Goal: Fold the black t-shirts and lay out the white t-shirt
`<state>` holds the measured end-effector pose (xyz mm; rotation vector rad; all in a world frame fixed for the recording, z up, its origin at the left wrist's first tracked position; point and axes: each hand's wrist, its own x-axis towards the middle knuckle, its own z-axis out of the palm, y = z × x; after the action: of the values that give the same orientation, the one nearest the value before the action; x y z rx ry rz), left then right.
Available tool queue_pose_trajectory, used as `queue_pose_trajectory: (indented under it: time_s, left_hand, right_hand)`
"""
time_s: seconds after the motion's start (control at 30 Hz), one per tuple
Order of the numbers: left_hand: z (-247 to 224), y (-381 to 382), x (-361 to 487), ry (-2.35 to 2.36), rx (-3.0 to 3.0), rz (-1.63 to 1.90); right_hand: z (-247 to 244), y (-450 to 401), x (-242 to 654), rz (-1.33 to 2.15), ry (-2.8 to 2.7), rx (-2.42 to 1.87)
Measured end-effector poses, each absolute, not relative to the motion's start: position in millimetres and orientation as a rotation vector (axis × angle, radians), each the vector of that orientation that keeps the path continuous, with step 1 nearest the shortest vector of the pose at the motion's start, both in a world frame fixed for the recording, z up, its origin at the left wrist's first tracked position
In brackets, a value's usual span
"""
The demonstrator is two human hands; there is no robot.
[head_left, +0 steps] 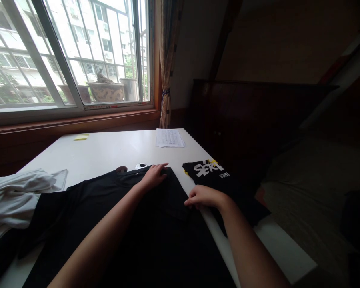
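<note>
A black T-shirt [102, 208] lies spread over the white table, its collar toward the window. My left hand [155, 175] rests on the shirt near its right shoulder, fingers stretched out. At the sleeve's outer edge, my right hand [203, 197] is closed in a pinch on the black cloth; the fingertips are partly hidden. Just beyond the collar sit a round white object [141, 166] with a dark centre and a brown round object [121, 169], partly covered by the shirt.
A dark garment with white lettering [210, 170] lies along the table's right edge. Crumpled white cloth [15, 196] is at the left. Written papers [169, 138] and a yellow note [81, 137] lie on the white table [120, 146] toward the barred window [78, 52].
</note>
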<state>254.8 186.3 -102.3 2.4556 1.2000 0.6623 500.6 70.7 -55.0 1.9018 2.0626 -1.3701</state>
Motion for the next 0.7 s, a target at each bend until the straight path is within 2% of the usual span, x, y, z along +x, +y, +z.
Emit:
queue_pose_trajectory:
  time_s: [0.3,0.7]
  left_hand:
    - [-86.9,214.8,283.2,1.337,2.141,0.571]
    - [-93.0,219.7,304.0,1.450,2.000,0.687]
  right_hand:
    - [-57.9,72.6,504.6,-1.376,2.097,1.884]
    - [-59.6,74.0,504.7,-1.318,2.106,1.901]
